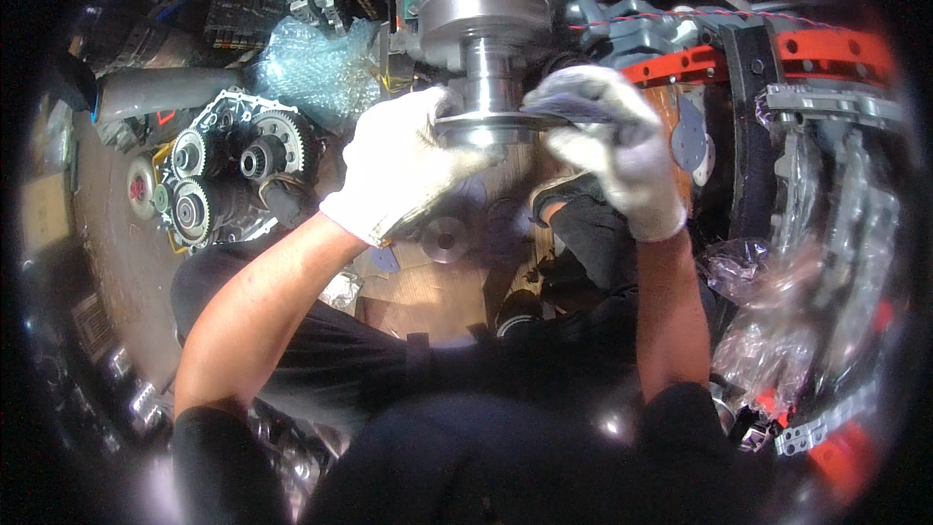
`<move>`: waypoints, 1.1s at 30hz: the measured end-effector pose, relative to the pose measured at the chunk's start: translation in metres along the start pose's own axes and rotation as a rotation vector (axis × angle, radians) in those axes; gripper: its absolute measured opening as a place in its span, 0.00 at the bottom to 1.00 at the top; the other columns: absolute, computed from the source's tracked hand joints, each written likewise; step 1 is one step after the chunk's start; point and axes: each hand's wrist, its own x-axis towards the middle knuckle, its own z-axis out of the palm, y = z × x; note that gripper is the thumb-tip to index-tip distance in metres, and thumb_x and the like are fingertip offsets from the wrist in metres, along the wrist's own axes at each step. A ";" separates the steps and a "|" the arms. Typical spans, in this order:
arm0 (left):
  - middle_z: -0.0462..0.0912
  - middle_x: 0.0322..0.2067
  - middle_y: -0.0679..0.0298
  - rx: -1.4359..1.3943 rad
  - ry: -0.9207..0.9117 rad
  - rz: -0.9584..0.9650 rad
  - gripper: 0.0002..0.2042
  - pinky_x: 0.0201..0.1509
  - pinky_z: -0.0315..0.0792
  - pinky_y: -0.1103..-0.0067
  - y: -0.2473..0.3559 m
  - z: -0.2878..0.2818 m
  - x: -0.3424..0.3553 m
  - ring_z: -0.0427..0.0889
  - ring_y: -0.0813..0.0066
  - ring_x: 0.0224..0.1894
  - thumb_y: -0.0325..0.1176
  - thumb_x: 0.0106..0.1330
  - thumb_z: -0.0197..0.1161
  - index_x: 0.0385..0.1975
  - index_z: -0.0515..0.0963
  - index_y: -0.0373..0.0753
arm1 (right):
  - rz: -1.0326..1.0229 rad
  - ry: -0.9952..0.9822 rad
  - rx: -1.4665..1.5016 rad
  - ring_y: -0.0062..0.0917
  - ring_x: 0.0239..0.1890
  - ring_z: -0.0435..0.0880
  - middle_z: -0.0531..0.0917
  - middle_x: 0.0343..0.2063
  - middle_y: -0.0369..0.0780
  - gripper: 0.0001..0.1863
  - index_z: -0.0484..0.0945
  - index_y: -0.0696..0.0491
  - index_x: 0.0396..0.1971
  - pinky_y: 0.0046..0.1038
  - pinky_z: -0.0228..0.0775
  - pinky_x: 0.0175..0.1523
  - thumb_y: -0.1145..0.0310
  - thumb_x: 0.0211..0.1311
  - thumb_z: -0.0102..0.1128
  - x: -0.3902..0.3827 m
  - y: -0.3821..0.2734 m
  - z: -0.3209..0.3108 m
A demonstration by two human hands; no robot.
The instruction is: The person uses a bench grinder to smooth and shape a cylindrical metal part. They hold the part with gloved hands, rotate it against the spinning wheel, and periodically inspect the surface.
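A green-topped machine with a thick metal cylinder (pixel 484 12) comes down from the upper edge. Below it runs a bright steel shaft (pixel 489 76), ending in a flat round metal disc (pixel 496 128). My left hand (pixel 397 160), in a white work glove, closes on the left edge of this disc, thumb and fingers at its rim. My right hand (pixel 612 141), gloved too and slightly blurred, pinches a thin grey-purple sheet (pixel 564 109) at the disc's right edge. Its fingertips are partly hidden, and whether the sheet presses on the disc is unclear.
An open gear housing (pixel 233 167) with several gears lies left, near bubble wrap (pixel 316 68). Between my legs, a metal ring (pixel 445 238) lies on a wooden board (pixel 418 297). Right are a grey perforated disc (pixel 687 136), a red metal bar (pixel 836 53) and plastic-wrapped parts (pixel 797 204).
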 end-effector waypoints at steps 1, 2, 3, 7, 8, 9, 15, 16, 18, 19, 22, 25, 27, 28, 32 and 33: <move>0.92 0.35 0.61 -0.015 -0.004 -0.017 0.23 0.38 0.81 0.76 0.000 0.000 0.000 0.87 0.77 0.31 0.41 0.57 0.85 0.50 0.88 0.40 | -0.042 0.021 -0.069 0.32 0.57 0.88 0.87 0.53 0.46 0.21 0.78 0.60 0.60 0.35 0.81 0.67 0.81 0.69 0.64 0.001 -0.003 -0.009; 0.92 0.35 0.61 -0.023 0.005 0.000 0.23 0.36 0.81 0.76 -0.001 0.000 -0.001 0.87 0.77 0.30 0.41 0.58 0.85 0.51 0.88 0.40 | -0.090 0.058 0.205 0.38 0.56 0.90 0.87 0.53 0.50 0.19 0.77 0.63 0.60 0.39 0.82 0.67 0.78 0.71 0.58 0.001 -0.003 -0.014; 0.91 0.35 0.61 -0.036 0.007 0.005 0.23 0.35 0.81 0.77 -0.001 0.000 -0.001 0.87 0.78 0.29 0.40 0.58 0.85 0.51 0.88 0.40 | 0.081 0.150 0.404 0.31 0.54 0.90 0.90 0.51 0.46 0.17 0.83 0.64 0.53 0.32 0.81 0.64 0.66 0.76 0.60 -0.007 -0.006 -0.020; 0.91 0.33 0.62 -0.009 -0.013 0.024 0.24 0.30 0.81 0.78 -0.001 0.001 -0.001 0.86 0.80 0.26 0.40 0.59 0.84 0.53 0.87 0.41 | -0.183 0.220 -0.544 0.37 0.56 0.90 0.87 0.55 0.50 0.23 0.76 0.64 0.64 0.38 0.82 0.65 0.75 0.72 0.60 -0.012 0.002 -0.040; 0.91 0.33 0.62 -0.003 0.007 0.048 0.23 0.30 0.80 0.78 -0.001 0.001 -0.001 0.86 0.80 0.26 0.40 0.59 0.84 0.53 0.87 0.41 | -0.211 0.258 -0.629 0.35 0.55 0.90 0.87 0.55 0.48 0.22 0.76 0.64 0.65 0.36 0.83 0.64 0.76 0.73 0.61 -0.013 0.006 -0.039; 0.91 0.33 0.62 0.003 0.028 0.071 0.23 0.29 0.80 0.78 -0.001 0.001 -0.001 0.86 0.81 0.25 0.39 0.59 0.84 0.53 0.87 0.41 | -0.165 0.299 -0.553 0.33 0.55 0.90 0.87 0.55 0.47 0.22 0.76 0.64 0.65 0.35 0.83 0.63 0.76 0.73 0.62 -0.014 0.008 -0.039; 0.91 0.32 0.63 -0.029 0.009 0.044 0.23 0.29 0.81 0.78 0.000 0.000 -0.002 0.86 0.80 0.26 0.40 0.59 0.84 0.53 0.87 0.41 | 0.008 0.396 -0.108 0.30 0.55 0.90 0.89 0.50 0.45 0.17 0.87 0.64 0.52 0.30 0.84 0.59 0.64 0.81 0.61 -0.017 0.002 -0.023; 0.91 0.32 0.63 -0.049 -0.004 0.021 0.23 0.30 0.81 0.77 0.001 0.000 -0.002 0.86 0.80 0.26 0.40 0.58 0.85 0.53 0.87 0.41 | 0.054 0.419 0.032 0.29 0.54 0.90 0.88 0.50 0.44 0.16 0.87 0.64 0.52 0.30 0.85 0.58 0.66 0.79 0.63 -0.016 0.001 -0.022; 0.91 0.33 0.62 -0.014 -0.007 0.019 0.23 0.31 0.81 0.77 0.002 -0.001 -0.001 0.86 0.80 0.26 0.40 0.58 0.85 0.52 0.88 0.41 | -0.027 0.395 -0.121 0.29 0.52 0.90 0.88 0.50 0.44 0.14 0.87 0.64 0.52 0.30 0.86 0.57 0.72 0.75 0.66 -0.015 -0.003 -0.021; 0.91 0.33 0.62 -0.003 -0.015 0.005 0.23 0.31 0.81 0.77 0.002 -0.001 -0.001 0.86 0.80 0.26 0.40 0.58 0.85 0.52 0.88 0.41 | -0.153 0.340 -0.413 0.29 0.52 0.90 0.88 0.50 0.44 0.13 0.86 0.64 0.53 0.30 0.86 0.57 0.74 0.73 0.67 -0.013 -0.003 -0.022; 0.91 0.33 0.62 -0.013 -0.001 -0.001 0.22 0.32 0.80 0.77 0.003 0.000 0.000 0.86 0.79 0.26 0.40 0.58 0.85 0.51 0.88 0.41 | -0.357 0.236 -0.907 0.27 0.50 0.90 0.88 0.50 0.43 0.14 0.86 0.64 0.53 0.30 0.86 0.57 0.78 0.70 0.68 -0.011 -0.004 -0.027; 0.92 0.34 0.62 0.000 -0.003 0.008 0.21 0.35 0.81 0.76 0.003 -0.001 -0.001 0.87 0.79 0.29 0.39 0.57 0.85 0.50 0.88 0.41 | -0.350 0.265 -0.849 0.26 0.50 0.89 0.88 0.50 0.43 0.16 0.85 0.64 0.56 0.29 0.85 0.58 0.79 0.70 0.68 -0.009 -0.002 -0.026; 0.92 0.34 0.62 0.013 0.021 0.060 0.21 0.38 0.81 0.75 0.003 -0.001 -0.001 0.88 0.78 0.31 0.40 0.57 0.85 0.49 0.89 0.41 | -0.299 0.311 -0.715 0.26 0.51 0.89 0.88 0.51 0.43 0.18 0.83 0.63 0.59 0.29 0.85 0.58 0.77 0.72 0.67 -0.007 -0.002 -0.023; 0.92 0.35 0.62 0.015 0.019 0.053 0.21 0.39 0.81 0.75 0.003 -0.001 -0.001 0.88 0.78 0.32 0.40 0.57 0.85 0.49 0.89 0.41 | -0.271 0.332 -0.660 0.26 0.51 0.89 0.88 0.51 0.43 0.18 0.82 0.63 0.60 0.29 0.84 0.58 0.76 0.73 0.66 -0.007 -0.002 -0.020; 0.92 0.36 0.62 0.015 -0.007 0.024 0.21 0.43 0.81 0.75 0.004 -0.002 -0.001 0.88 0.77 0.35 0.40 0.58 0.85 0.49 0.89 0.42 | 0.012 0.370 0.028 0.25 0.51 0.89 0.88 0.51 0.42 0.19 0.80 0.62 0.63 0.28 0.85 0.57 0.72 0.77 0.62 -0.004 -0.005 -0.019; 0.92 0.36 0.62 0.019 -0.012 0.017 0.21 0.44 0.81 0.75 0.005 -0.002 -0.001 0.88 0.77 0.36 0.40 0.58 0.85 0.49 0.88 0.42 | 0.066 0.379 0.181 0.25 0.51 0.89 0.88 0.51 0.42 0.19 0.80 0.62 0.63 0.28 0.85 0.56 0.72 0.77 0.61 -0.004 -0.006 -0.020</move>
